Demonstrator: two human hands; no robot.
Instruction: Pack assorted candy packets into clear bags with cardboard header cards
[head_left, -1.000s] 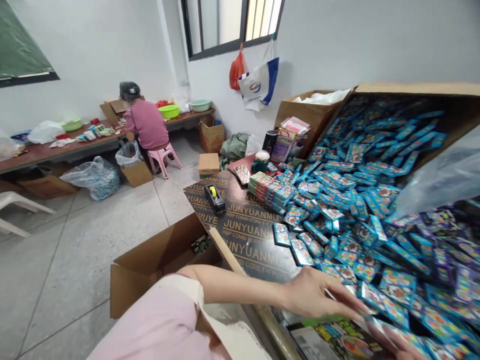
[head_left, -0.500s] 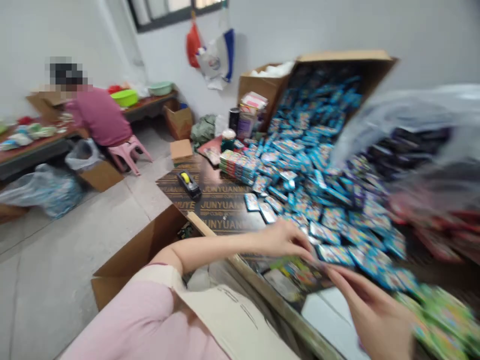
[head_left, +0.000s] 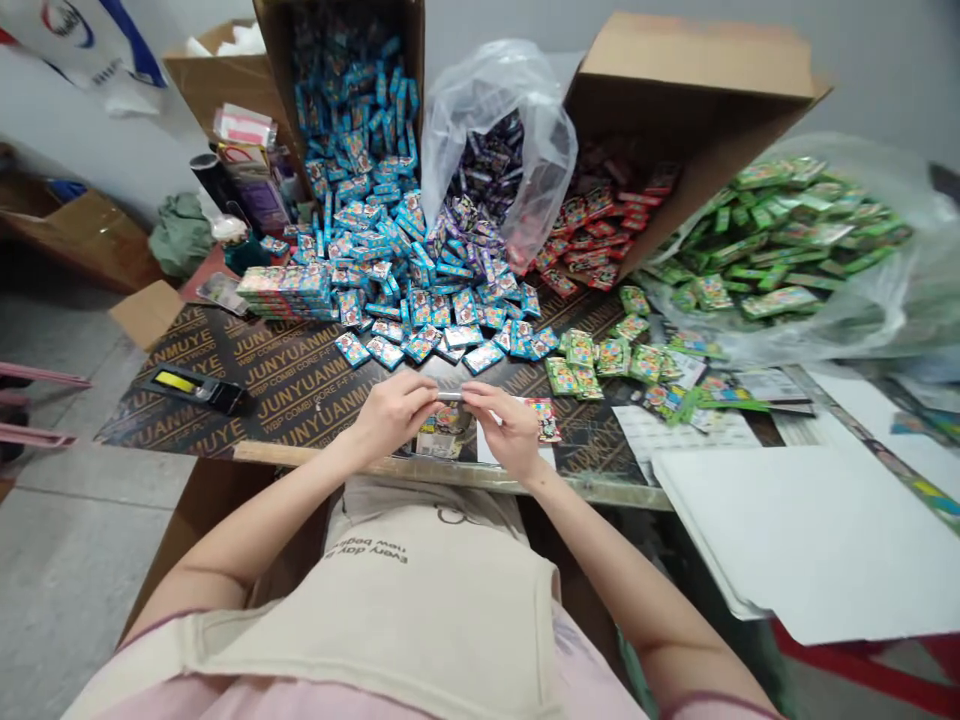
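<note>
At the table's front edge, my left hand (head_left: 394, 415) and my right hand (head_left: 506, 428) are close together with fingers pinched. Between them they hold the upper edge of a flat printed pouch (head_left: 441, 440), dark with yellow-green print, hanging toward me. Its pale top edge runs from fingertip to fingertip. My fingers cover part of it, and its contents are hard to make out. A small red printed packet (head_left: 546, 418) and a white sheet (head_left: 484, 450) lie by my right hand. Just beyond both hands are small blue packets (head_left: 424, 343).
A tape dispenser (head_left: 195, 388) lies at left near stacked packets (head_left: 285, 290). Behind stand a carton of blue packets (head_left: 352, 90), a plastic bag of purple ones (head_left: 491, 165) and a carton of red ones (head_left: 600, 225). Green packets (head_left: 787, 240) and white boards (head_left: 817, 530) are at right.
My view has swung right, bringing the red and green packets into sight while the seated co-worker has left it. Both hands still hold the pouch, now level in front of me.
</note>
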